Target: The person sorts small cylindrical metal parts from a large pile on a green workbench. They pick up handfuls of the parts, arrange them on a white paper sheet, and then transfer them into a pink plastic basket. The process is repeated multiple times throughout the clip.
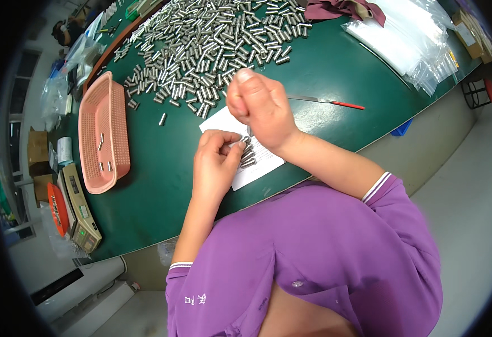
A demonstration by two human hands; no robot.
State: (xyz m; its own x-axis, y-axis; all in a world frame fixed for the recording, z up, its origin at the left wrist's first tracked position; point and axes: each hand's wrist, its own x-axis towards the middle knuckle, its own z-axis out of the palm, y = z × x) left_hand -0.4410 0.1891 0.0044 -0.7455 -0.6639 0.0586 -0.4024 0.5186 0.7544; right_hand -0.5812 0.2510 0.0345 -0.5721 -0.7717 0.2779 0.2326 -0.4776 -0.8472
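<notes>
A short row of small metal pins (pixel 248 158) lies on a printed white sheet (pixel 251 177) at the table's near edge. The thumb and fingers of my left hand (pixel 215 157) are closed at the far end of this row, on a metal pin (pixel 245 139). Above the sheet, my right hand (pixel 263 106) makes a fist with the thumb on top. A thin tip shows below that fist, just over the pins; whatever the fist holds is otherwise hidden. Beyond both hands spreads a large heap of similar metal pins (pixel 201 48).
A pink perforated basket (pixel 123 129) with a few pins stands left, near a scale (pixel 80 216) and an orange-red tray (pixel 58 208). A red-handled flat tool (pixel 336 103) lies right of my fist. Clear plastic bags (pixel 403 39) and a maroon cloth (pixel 347 10) lie far right.
</notes>
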